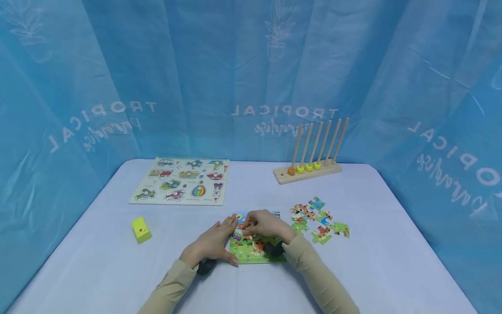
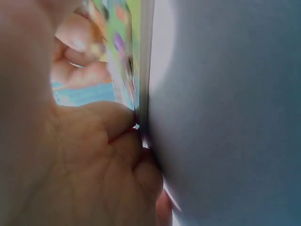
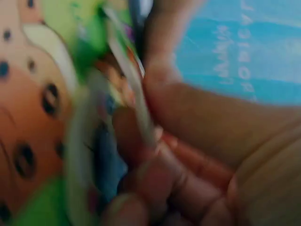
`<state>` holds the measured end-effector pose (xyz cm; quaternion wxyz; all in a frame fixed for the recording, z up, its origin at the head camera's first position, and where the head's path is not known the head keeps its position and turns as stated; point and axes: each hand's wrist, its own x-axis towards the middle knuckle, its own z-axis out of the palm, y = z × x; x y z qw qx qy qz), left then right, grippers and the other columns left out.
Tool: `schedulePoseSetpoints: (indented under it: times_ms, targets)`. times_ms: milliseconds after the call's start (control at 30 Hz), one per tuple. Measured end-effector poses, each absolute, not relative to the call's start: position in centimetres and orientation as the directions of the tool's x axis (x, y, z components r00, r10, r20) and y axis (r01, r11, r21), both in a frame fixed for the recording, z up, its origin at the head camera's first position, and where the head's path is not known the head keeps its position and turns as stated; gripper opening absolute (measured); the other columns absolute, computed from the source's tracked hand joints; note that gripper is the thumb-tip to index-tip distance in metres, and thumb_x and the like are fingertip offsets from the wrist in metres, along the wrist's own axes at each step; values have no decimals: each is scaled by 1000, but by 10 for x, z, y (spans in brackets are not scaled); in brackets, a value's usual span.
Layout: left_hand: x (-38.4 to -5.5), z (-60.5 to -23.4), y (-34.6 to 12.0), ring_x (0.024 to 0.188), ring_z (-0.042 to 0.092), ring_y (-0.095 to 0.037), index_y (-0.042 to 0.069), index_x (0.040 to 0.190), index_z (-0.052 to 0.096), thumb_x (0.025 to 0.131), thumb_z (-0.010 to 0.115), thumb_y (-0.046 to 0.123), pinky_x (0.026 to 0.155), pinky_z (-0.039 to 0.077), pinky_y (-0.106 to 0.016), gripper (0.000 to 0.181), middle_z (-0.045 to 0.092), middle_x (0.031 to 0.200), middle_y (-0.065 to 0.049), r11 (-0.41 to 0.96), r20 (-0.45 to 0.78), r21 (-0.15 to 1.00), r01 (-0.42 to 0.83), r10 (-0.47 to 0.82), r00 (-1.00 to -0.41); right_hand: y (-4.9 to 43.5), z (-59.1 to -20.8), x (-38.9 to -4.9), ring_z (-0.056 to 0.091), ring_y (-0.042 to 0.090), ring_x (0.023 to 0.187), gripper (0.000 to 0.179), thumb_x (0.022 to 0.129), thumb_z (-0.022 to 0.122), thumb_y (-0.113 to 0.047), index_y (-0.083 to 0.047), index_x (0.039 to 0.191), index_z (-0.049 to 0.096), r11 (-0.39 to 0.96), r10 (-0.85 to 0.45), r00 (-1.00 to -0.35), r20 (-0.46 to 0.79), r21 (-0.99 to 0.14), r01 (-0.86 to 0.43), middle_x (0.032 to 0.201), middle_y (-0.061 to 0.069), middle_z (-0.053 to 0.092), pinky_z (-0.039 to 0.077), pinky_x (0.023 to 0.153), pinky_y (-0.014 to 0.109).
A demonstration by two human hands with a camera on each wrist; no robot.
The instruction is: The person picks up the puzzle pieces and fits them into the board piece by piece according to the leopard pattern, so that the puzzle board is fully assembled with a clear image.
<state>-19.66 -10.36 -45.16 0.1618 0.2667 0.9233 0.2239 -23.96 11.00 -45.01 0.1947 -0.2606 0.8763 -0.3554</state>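
Observation:
A jigsaw puzzle board point(image 1: 245, 256) with a green and blue picture of spotted animals lies in front of me, partly filled with pieces. My left hand point(image 1: 213, 242) rests along the board's left edge, fingers extended and thumb spread toward the near corner. In the left wrist view its fingers point(image 2: 120, 117) touch the side of the board point(image 2: 145, 61). Over the board, my right hand point(image 1: 268, 224) pinches a jigsaw piece point(image 3: 127, 70) between thumb and fingers. That piece is tilted up from the board in the right wrist view. The right hand and wrist hide part of the picture.
Several loose jigsaw pieces point(image 1: 322, 233) lie right of the board. A yellow block point(image 1: 141, 229) sits at the left. Behind are a peg puzzle of vehicles point(image 1: 180, 182) and a wooden bead stand point(image 1: 310, 175) with upright rods. Blue curtain point(image 1: 219, 78) surrounds the white table point(image 1: 98, 270).

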Motion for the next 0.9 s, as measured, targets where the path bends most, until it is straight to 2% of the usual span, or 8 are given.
schedulePoseSetpoints:
  times_ms: [200,333,433,667,800,900]
  targets:
    - [-197,-453,-106,150,15,-34,-3,153,19,67,85,47,124,14,-54,119,14,161,-20,756,-176,494,429,570,-802,91,-452,-231,50,9,59,22,86,74,-24,-10,83,58,750,-444,-887,-125,-593,-292,72,-2,59,41,50,20]
    - [-197,-455,-105,150,16,-33,-2,153,20,66,86,47,125,15,-52,120,15,162,-19,769,-174,481,421,554,-814,88,-452,-227,47,9,53,26,87,72,-30,-13,76,56,823,-385,-916,-113,-490,-286,65,-4,54,37,46,20]
    - [-197,-455,-106,150,17,-34,-3,153,20,66,86,47,124,16,-53,120,15,161,-20,766,-169,479,428,560,-811,88,-453,-227,45,9,52,28,88,71,-32,-14,74,55,848,-360,-926,-117,-455,-272,63,-4,52,34,45,20]
    - [-199,-455,-107,150,14,-36,2,154,20,68,84,47,123,14,-56,117,15,163,-15,736,-154,493,464,599,-786,96,-458,-234,46,9,54,29,86,72,-37,-17,74,56,816,-387,-915,-112,-503,-283,64,-5,53,35,47,21]
    - [-199,-457,-104,150,13,-37,2,153,23,68,84,45,123,14,-57,113,18,162,-14,726,-154,506,466,608,-779,116,-454,-241,52,11,60,18,92,66,-28,-12,85,63,710,-465,-871,-154,-653,-263,73,0,60,44,53,23]
    - [-199,-458,-102,150,13,-36,2,153,23,68,85,45,124,14,-56,114,17,162,-13,728,-160,512,455,601,-783,147,-450,-251,58,15,69,15,97,60,-23,-9,96,66,661,-415,-899,-141,-726,-191,84,5,66,50,60,28]
